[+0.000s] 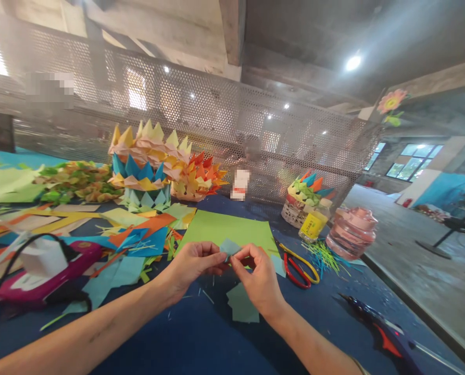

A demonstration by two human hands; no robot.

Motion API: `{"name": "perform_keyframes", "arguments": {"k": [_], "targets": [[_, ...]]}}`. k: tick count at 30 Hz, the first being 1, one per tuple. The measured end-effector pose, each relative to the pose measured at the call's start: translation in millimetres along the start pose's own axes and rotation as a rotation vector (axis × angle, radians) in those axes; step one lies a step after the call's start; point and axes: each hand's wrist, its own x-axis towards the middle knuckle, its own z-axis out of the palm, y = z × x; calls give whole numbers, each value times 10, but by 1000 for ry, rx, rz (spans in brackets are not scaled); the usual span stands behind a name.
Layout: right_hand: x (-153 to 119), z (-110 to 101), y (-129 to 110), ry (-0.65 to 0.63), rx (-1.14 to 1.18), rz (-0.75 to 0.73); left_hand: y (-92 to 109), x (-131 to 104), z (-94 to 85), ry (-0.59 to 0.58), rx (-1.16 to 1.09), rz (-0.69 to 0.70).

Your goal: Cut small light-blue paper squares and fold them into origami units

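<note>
Nearest the camera, the left hand [193, 263] and the right hand [258, 276] met over the dark blue cloth-covered table [201, 338], both pinched on a small pale blue folded paper piece [229, 246] held just above it. A flat grey-green paper scrap [241, 303] lay below the right wrist. Beside the hands lay red-and-yellow-handled scissors [299, 266] and a smooth square sheet of lime green paper [226, 228]. A glossy magenta glue gun [40, 278] rested left. Farther back stood spiky folded-paper baskets in yellow, blue and orange [150, 161] and a ribbed pink glass jar [351, 232]. Behind ran a perforated metal screen [216, 120] under a concrete ceiling.
</note>
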Motion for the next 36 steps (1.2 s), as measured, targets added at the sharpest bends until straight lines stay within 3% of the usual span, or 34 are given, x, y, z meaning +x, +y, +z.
{"name": "perform_keyframes", "arguments": {"k": [11, 22, 26, 36], "targets": [[-19, 17, 1, -3, 21, 9, 22, -1, 28, 43, 18, -25], [5, 37, -29, 17, 356, 192, 51, -29, 15, 45, -46, -63], [6, 21, -34, -18, 352, 178, 71, -38, 27, 51, -51, -98], [25, 0, 8, -104, 268, 158, -27, 17, -41, -8, 60, -2]]}}
